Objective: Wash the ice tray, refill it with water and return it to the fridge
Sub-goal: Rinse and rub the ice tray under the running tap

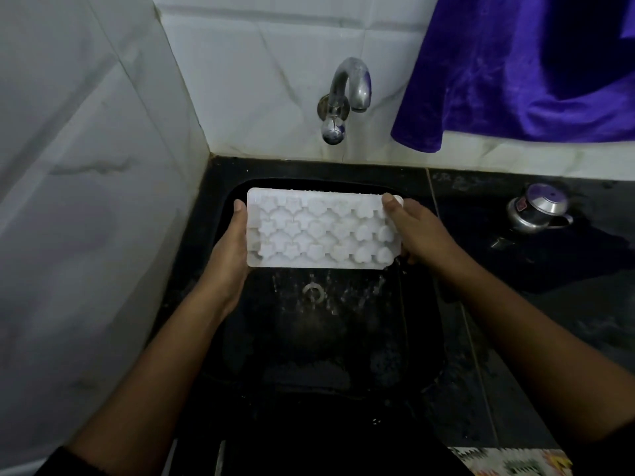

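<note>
The ice tray point(323, 231) is held over the black sink point(422, 304), off its floor, with its long axis running left to right across the person. Each short end is in one hand, so neither is the nearer one. The tap point(347, 94) sticks out of the wall beyond the tray's far long edge, its spout over toward the right half. To get water into the moulds, I judge the tray has to go away from the body and under that spout.

The left hand point(230, 242) grasps the left end, thumb along the edge and fingers hidden below. The right hand point(415, 231) grasps the right end, thumb on the far corner (the other fingers curl underneath). Drops seem to fall toward the drain point(312, 292). No stream shows at the spout.
</note>
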Available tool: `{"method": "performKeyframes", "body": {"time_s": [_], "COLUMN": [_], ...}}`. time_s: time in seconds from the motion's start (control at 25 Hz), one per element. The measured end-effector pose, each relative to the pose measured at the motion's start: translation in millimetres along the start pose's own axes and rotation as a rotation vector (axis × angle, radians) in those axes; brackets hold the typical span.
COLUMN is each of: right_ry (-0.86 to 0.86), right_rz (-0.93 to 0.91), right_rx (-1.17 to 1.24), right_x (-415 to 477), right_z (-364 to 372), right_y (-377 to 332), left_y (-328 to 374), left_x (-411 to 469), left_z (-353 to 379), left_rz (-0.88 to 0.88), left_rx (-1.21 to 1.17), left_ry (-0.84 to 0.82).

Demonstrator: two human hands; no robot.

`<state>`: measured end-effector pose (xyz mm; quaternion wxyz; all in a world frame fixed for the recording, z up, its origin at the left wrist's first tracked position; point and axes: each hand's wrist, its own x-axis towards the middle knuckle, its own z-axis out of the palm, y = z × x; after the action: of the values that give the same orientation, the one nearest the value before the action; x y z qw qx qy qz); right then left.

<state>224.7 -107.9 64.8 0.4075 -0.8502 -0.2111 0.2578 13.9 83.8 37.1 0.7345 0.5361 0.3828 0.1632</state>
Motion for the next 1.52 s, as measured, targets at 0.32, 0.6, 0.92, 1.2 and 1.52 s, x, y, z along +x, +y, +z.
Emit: {"method": "performKeyframes", "body": {"time_s": [0.32,0.6,0.92,1.2,1.52], "right_ry": [0.124,0.046,-0.183,-0.253,-0.135], "right_rz": [-0.197,-0.137,0.036,0.172,0.085], "right_rx": [0.366,0.478,0.420,0.699,0.487], "right_x": [-5.6,27.8,126.0,197.7,194.7], "right_z": [13.9,14.5,27.7,46.6,46.4], "right_y": [42.6,54.1,-20.8,-85.2,-89.7], "left_y": [-39.0,-50.6,-35.3,-34.6,-47.3], "left_x": [2.3,22.7,52.9,63.6,73.4], "left_z": [11.3,8.3,-0.7,-6.4,-9.2], "left_rz": [-0.036,-0.087,-0.091,-0.109,-0.110], "left_rx": [-0.371,-0.539,-0.566,-0.609,-0.656], "left_ry": [0.000,-0.004,0.123,0.174,0.179]}}
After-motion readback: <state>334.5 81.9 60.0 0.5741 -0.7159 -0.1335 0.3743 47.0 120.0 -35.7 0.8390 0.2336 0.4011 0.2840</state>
